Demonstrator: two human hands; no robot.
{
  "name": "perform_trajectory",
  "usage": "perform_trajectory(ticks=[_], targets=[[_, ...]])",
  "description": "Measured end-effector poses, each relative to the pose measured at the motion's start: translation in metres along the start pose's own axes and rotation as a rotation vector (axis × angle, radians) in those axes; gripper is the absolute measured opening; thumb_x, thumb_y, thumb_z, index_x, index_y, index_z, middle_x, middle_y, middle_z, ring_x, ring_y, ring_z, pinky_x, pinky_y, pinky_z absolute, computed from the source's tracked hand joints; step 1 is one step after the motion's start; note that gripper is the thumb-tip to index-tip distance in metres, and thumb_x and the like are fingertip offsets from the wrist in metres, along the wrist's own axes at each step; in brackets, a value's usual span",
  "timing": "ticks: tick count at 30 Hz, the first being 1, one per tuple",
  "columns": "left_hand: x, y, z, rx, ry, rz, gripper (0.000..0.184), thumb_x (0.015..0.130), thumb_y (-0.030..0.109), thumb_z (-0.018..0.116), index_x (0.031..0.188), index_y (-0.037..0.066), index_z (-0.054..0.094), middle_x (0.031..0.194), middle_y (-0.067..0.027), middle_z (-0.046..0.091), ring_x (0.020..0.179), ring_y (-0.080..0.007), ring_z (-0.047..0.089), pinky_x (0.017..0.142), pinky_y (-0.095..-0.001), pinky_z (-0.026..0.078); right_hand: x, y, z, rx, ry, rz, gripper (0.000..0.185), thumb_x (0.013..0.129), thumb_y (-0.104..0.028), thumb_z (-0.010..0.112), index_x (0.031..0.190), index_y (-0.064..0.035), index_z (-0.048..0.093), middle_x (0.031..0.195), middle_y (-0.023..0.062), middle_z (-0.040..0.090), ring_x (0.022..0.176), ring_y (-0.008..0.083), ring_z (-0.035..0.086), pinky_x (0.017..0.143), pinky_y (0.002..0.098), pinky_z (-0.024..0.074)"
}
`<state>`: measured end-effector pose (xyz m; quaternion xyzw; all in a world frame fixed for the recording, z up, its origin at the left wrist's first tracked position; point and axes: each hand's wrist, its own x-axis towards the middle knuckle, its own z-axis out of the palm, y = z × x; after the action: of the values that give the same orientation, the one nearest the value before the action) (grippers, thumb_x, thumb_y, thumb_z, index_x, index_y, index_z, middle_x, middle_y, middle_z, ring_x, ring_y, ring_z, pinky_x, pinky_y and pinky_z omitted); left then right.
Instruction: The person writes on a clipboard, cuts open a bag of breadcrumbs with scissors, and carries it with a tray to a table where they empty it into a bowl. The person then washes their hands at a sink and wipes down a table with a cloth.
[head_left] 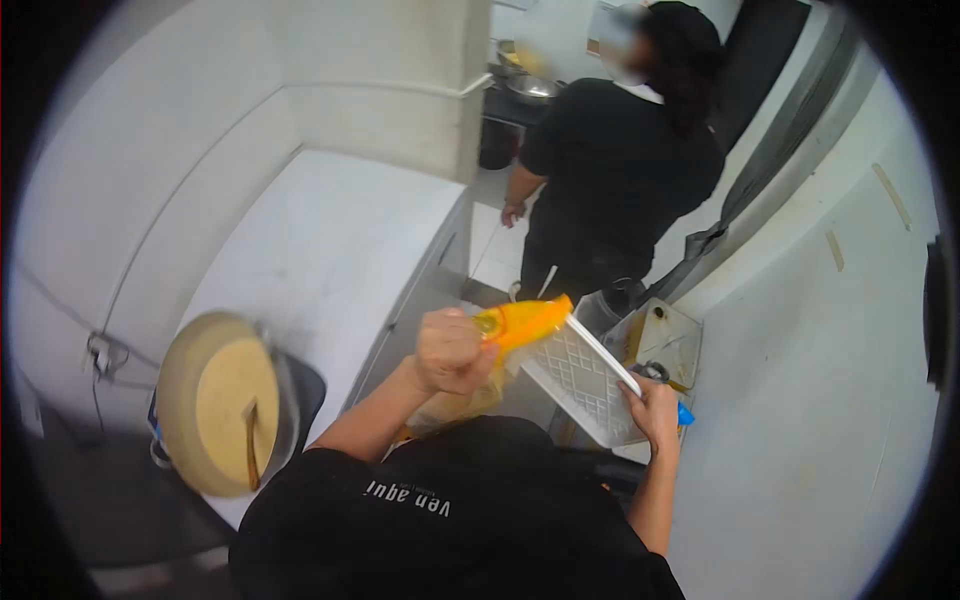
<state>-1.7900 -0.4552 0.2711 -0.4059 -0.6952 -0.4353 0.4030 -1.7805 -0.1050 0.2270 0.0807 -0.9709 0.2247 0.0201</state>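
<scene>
My left hand (457,350) is closed around a crumpled yellow-orange plastic packet (528,320), whose far end reaches to the corner of a white tray. The tray (585,385) is shallow, has a lattice pattern and is tilted in front of my body. My right hand (655,410) grips its right side near the white rim. A small blue thing (685,413) pokes out beside that hand; I cannot make out what it is. Whether the packet touches the tray or only overlaps it in view, I cannot tell.
At left, a large pot (180,400) of creamy yellow liquid with a wooden spoon (252,450) stands by a white counter (330,240). A person in black (620,170) stands ahead, near a stove with pans (532,90). A cream-coloured container (675,330) sits by the right wall.
</scene>
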Motion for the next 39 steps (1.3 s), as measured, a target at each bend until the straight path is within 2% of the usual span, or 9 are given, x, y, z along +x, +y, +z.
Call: perform_trajectory(ticks=[6, 10, 11, 14, 18, 26, 28, 35, 39], targets=[[0.052, -0.134, 0.055, 0.189, -0.044, -0.072, 0.041, 0.069, -0.004, 0.064, 0.048, 0.011, 0.033, 0.045, -0.0048, 0.037, 0.036, -0.0224, 0.038, 0.040, -0.0328, 0.026, 0.089, 0.101, 0.007, 0.057, 0.119, 0.271, 0.027, 0.082, -0.023, 0.064, 0.103, -0.0088, 0.069, 0.084, 0.0232, 0.064, 0.076, 0.0404, 0.062, 0.069, 0.0439, 0.0484], [0.071, -0.213, 0.093, 0.251, -0.040, -0.121, 0.042, 0.071, -0.005, 0.064, 0.048, 0.010, 0.032, 0.044, -0.0051, 0.037, 0.035, -0.0227, 0.037, 0.040, -0.0331, 0.027, 0.180, 0.153, 0.009, 0.070, -0.072, 0.412, 0.027, 0.081, -0.023, 0.065, 0.104, -0.0098, 0.069, 0.085, 0.0233, 0.064, 0.078, 0.0391, 0.063, 0.070, 0.0442, 0.0480], [0.082, -0.232, 0.104, 0.282, -0.035, -0.106, 0.042, 0.071, -0.005, 0.063, 0.048, 0.010, 0.031, 0.044, -0.0051, 0.037, 0.035, -0.0230, 0.037, 0.039, -0.0333, 0.027, 0.206, 0.164, 0.009, 0.069, -0.082, 0.397, 0.027, 0.081, -0.023, 0.065, 0.104, -0.0098, 0.069, 0.085, 0.0233, 0.064, 0.078, 0.0391, 0.063, 0.070, 0.0442, 0.0480], [0.104, -0.276, 0.130, 0.309, -0.064, -0.161, 0.043, 0.072, -0.005, 0.063, 0.048, 0.010, 0.031, 0.044, -0.0051, 0.037, 0.035, -0.0232, 0.037, 0.039, -0.0335, 0.028, 0.284, 0.192, 0.020, 0.039, 0.013, 0.034, 0.032, 0.075, -0.015, 0.062, 0.106, -0.0140, 0.069, 0.092, 0.0178, 0.066, 0.083, 0.0360, 0.063, 0.076, 0.0423, 0.0489], [0.144, -0.330, 0.144, 0.385, -0.070, -0.218, 0.044, 0.072, -0.005, 0.064, 0.048, 0.010, 0.030, 0.044, -0.0051, 0.038, 0.035, -0.0232, 0.038, 0.039, -0.0337, 0.028, 0.407, 0.193, 0.000, 0.054, -0.040, -0.146, 0.029, 0.078, -0.018, 0.060, 0.105, -0.0124, 0.069, 0.089, 0.0178, 0.066, 0.081, 0.0377, 0.063, 0.073, 0.0438, 0.0487], [0.149, -0.441, 0.176, 0.464, -0.060, -0.377, 0.044, 0.072, -0.002, 0.067, 0.048, 0.011, 0.032, 0.043, -0.0043, 0.038, 0.034, -0.0225, 0.039, 0.038, -0.0339, 0.028, 0.599, 0.172, 0.032, 0.004, -0.331, -0.227, 0.033, 0.075, -0.014, 0.059, 0.106, -0.0130, 0.069, 0.086, 0.0205, 0.065, 0.081, 0.0368, 0.063, 0.076, 0.0442, 0.0487], [0.148, -0.476, 0.177, 0.433, -0.062, -0.405, 0.044, 0.073, -0.001, 0.067, 0.048, 0.011, 0.032, 0.043, -0.0045, 0.038, 0.034, -0.0226, 0.039, 0.038, -0.0338, 0.029, 0.623, 0.169, 0.044, 0.032, -0.228, -0.270, 0.030, 0.075, -0.014, 0.060, 0.104, -0.0113, 0.070, 0.082, 0.0214, 0.065, 0.080, 0.0376, 0.063, 0.076, 0.0448, 0.0487], [0.157, -0.591, 0.164, 0.455, 0.037, -0.454, 0.046, 0.075, 0.001, 0.068, 0.046, 0.011, 0.033, 0.042, -0.0059, 0.038, 0.034, -0.0232, 0.040, 0.038, -0.0333, 0.032, 0.707, 0.175, 0.046, -0.077, -0.317, -0.141, 0.033, 0.076, -0.012, 0.060, 0.108, -0.0110, 0.068, 0.088, 0.0209, 0.065, 0.080, 0.0375, 0.063, 0.074, 0.0454, 0.0488], [0.169, -0.646, 0.159, 0.551, 0.043, -0.513, 0.046, 0.078, 0.003, 0.068, 0.047, 0.008, 0.035, 0.042, -0.0076, 0.038, 0.034, -0.0230, 0.041, 0.038, -0.0336, 0.031, 0.753, 0.173, 0.050, -0.091, -0.128, -0.137, 0.036, 0.080, -0.010, 0.058, 0.116, -0.0110, 0.062, 0.093, 0.0193, 0.065, 0.082, 0.0371, 0.063, 0.075, 0.0455, 0.0489]])
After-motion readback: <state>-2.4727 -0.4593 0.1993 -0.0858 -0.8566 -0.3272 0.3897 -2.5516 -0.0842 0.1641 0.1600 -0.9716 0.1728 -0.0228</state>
